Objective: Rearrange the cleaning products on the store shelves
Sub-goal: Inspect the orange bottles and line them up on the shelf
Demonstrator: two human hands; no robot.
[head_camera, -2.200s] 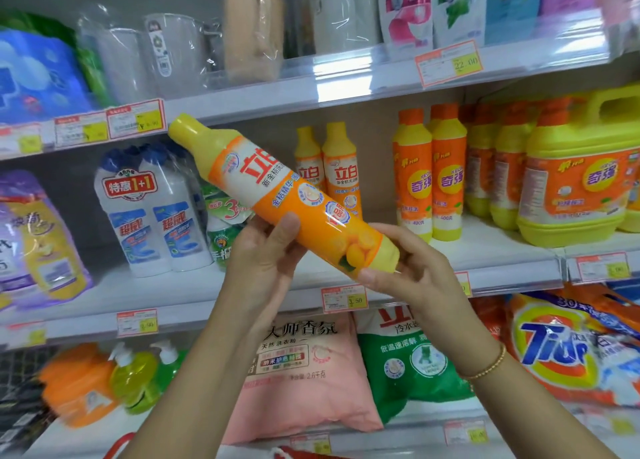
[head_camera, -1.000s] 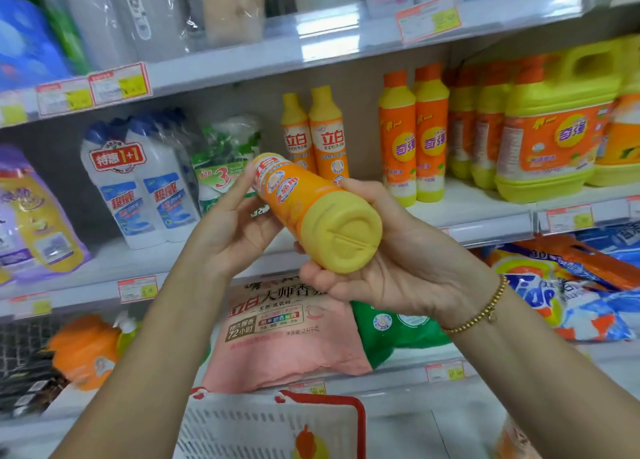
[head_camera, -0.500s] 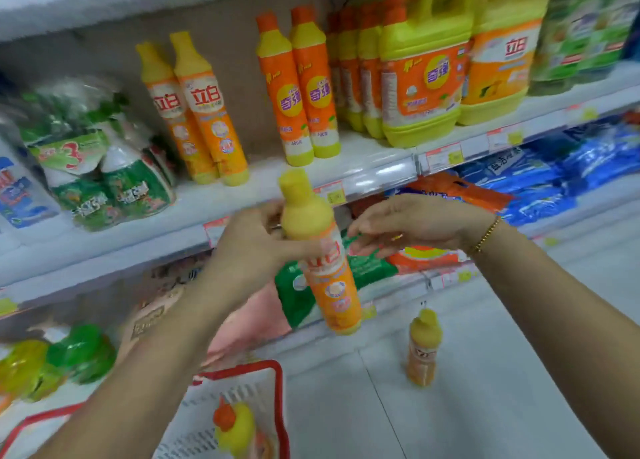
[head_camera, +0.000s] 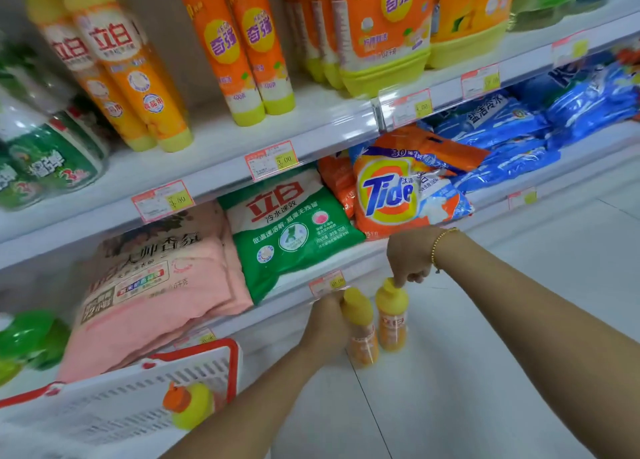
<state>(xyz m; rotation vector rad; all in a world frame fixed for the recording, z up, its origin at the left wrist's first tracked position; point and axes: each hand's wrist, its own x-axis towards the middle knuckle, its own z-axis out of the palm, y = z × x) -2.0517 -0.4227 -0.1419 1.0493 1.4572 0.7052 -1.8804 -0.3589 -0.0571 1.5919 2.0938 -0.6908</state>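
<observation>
Head view: two yellow-capped 立白 dish-soap bottles held together low at the floor [head_camera: 485,372] below the shelves.
Half a second ago the left hand [head_camera: 325,330] held its bottle [head_camera: 363,344] at chest height. Now that bottle is lowered, with the fingers wrapped round it. The right hand [head_camera: 410,254] pinches the second bottle [head_camera: 392,323] by its cap, probably gathering both for reshelving. Readable: Tide bag [head_camera: 391,195], 奇强 bottles [head_camera: 239,43], price tag [head_camera: 272,160] "3.00".

On the wrist just behind my right grip [head_camera: 408,254] I wear a thin gold bracelet of small round beads [head_camera: 437,245]. It is a single strand lying close against the wrist, and it runs slantwise across it. My right forearm [head_camera: 536,302] is bare down to the lower edge of the view. So is my left forearm [head_camera: 259,389], and my left grip [head_camera: 325,327] is bare too. My fingernails are too blurred to make out.
</observation>
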